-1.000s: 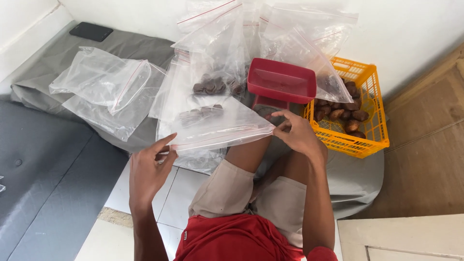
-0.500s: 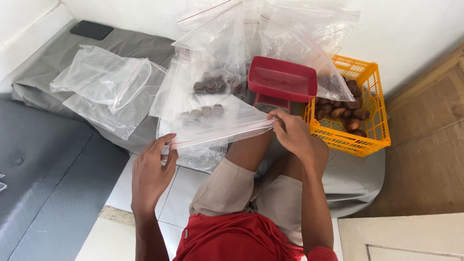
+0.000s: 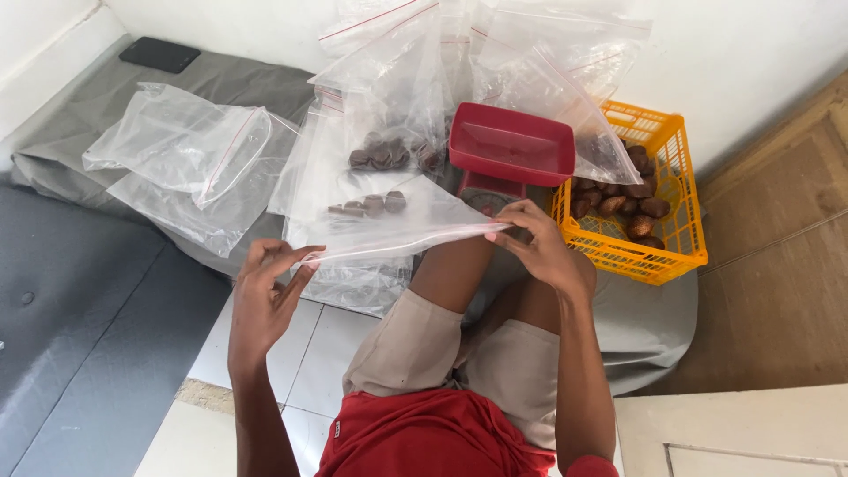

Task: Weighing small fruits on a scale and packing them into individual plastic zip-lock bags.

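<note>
Clear zip bag point(image 3: 389, 216) held; empty bags point(image 3: 190, 163) left

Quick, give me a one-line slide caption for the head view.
Both hands, left and right, pinch a clear zip bag of brown fruits along its top edge, beside a red scale.

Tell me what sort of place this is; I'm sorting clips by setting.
Probably a room in a home, used for packing by hand on the floor. The person sits on white floor tiles beside a grey mattress, with a red kitchen scale and an orange basket of brown fruit in front.
</note>
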